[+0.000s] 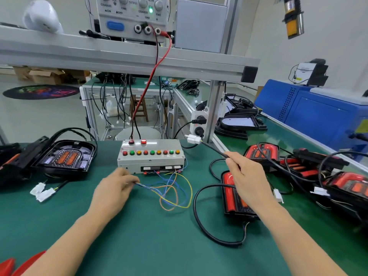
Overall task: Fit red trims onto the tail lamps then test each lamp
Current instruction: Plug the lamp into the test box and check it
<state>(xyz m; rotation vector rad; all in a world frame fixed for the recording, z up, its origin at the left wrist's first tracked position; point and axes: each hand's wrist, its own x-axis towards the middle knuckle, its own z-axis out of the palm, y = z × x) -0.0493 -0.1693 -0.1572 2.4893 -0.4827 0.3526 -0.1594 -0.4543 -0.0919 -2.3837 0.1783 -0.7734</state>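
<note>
head view: left hand point(114, 188) pinches thin wires point(171, 193), right hand point(247, 178) grips black cable point(214, 149) beside test box point(151, 156).

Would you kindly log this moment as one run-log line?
stage: testing | left hand: pinching test box wires | right hand: holding lamp cable, white connector raised | test box: not yet connected

Electronics assembly workshop. Green-matted bench point(139, 226) on aluminium framing, power supply point(131, 14) on the shelf above. Button test box point(151, 156), tail lamps point(262, 154) piled at right.
</note>
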